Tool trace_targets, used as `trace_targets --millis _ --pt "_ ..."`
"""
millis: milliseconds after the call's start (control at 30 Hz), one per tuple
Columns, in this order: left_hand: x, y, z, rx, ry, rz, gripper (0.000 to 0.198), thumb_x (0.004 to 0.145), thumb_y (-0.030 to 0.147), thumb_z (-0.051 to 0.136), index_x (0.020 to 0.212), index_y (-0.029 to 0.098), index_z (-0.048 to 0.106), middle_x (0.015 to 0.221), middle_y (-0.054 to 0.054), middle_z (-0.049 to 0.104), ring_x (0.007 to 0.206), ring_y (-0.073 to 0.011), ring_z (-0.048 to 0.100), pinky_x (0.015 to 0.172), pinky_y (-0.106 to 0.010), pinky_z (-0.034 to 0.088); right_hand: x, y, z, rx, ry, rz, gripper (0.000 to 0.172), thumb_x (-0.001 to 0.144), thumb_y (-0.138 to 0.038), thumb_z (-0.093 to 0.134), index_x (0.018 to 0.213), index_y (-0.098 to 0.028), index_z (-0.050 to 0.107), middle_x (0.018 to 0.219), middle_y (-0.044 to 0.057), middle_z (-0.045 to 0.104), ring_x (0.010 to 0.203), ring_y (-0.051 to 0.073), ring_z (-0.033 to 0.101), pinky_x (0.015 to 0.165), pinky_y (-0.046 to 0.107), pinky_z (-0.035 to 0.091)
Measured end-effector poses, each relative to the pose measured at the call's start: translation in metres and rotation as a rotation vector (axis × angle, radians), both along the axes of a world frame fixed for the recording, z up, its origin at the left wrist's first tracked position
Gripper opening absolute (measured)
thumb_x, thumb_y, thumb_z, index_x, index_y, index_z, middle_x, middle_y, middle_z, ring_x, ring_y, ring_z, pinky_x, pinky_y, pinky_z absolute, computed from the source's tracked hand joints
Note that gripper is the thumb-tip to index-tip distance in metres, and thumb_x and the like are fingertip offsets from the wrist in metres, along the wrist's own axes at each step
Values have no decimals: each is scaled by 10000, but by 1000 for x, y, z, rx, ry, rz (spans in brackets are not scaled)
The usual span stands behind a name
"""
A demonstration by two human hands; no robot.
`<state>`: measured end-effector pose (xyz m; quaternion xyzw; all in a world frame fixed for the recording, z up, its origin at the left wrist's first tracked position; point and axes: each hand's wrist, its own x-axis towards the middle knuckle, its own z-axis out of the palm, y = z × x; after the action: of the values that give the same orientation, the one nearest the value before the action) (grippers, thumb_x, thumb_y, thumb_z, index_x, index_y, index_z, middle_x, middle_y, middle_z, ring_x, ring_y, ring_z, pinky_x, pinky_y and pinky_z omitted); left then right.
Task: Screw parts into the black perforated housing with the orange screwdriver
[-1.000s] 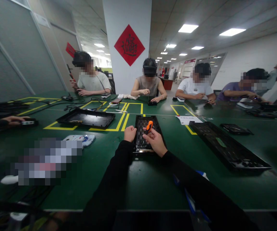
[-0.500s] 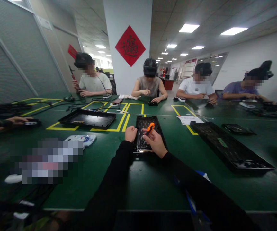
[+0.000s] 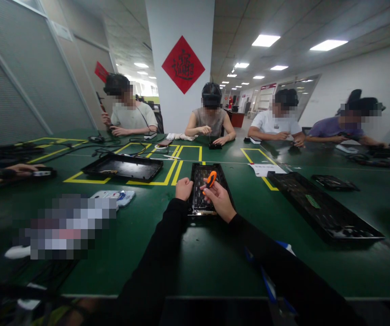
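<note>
A black keyboard frame [image 3: 219,176] lies lengthwise in front of me on the green table [image 3: 215,253]. My left hand [image 3: 183,189] is closed on the frame's left edge near its front end. My right hand [image 3: 219,199] grips an orange-handled screwdriver [image 3: 210,179], tilted, with its thin shaft pointing down-left into the frame. Both my arms are in black sleeves.
Another black keyboard frame [image 3: 320,206] lies at right, and a black tray [image 3: 123,166] at left inside yellow floor-tape marks. A white-blue object [image 3: 115,196] sits left of me. Several people work along the far edge; another person's hand [image 3: 18,170] reaches in at far left.
Both hands stay in place on the frame. The screwdriver's orange handle has shifted slightly in my right fingers.
</note>
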<state>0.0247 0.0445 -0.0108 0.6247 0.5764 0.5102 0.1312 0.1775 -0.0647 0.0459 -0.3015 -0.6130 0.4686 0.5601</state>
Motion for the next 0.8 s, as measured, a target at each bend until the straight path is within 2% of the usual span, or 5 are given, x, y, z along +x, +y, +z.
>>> trace_targets --millis 167,333,533,700,800 --pt "0 0 0 9 13 4 293 667 220 443 484 173 219 456 56 232 480 -75 243 490 -236 182 1 2 -2 18 -38 -37 456 702 -281 615 1131 -178 502 683 -19 535 517 60 440 471 186 377" --pt "0 1 -2 17 8 11 293 665 221 445 484 172 219 460 55 229 481 -76 243 490 -236 182 2 4 -1 16 45 -26 441 684 -250 632 1095 -174 491 885 55 606 624 95 513 489 195 400" --pt "0 3 -3 -7 11 13 284 664 220 442 482 174 228 458 56 230 483 -77 243 488 -236 181 1 2 0 -19 40 21 381 749 -277 545 1114 -186 485 942 59 604 539 65 473 494 212 408" --pt "0 4 -4 4 19 13 288 664 218 440 481 173 222 459 55 225 481 -78 237 486 -239 173 2 3 -2 -10 -38 -46 439 715 -306 593 1125 -185 494 649 -28 538 481 59 432 467 194 378" --pt "0 3 -3 6 24 10 294 665 217 440 481 173 215 460 54 225 482 -78 237 489 -240 174 2 4 -2 8 -23 -54 458 684 -290 626 1108 -176 501 675 -12 555 519 75 465 466 194 379"
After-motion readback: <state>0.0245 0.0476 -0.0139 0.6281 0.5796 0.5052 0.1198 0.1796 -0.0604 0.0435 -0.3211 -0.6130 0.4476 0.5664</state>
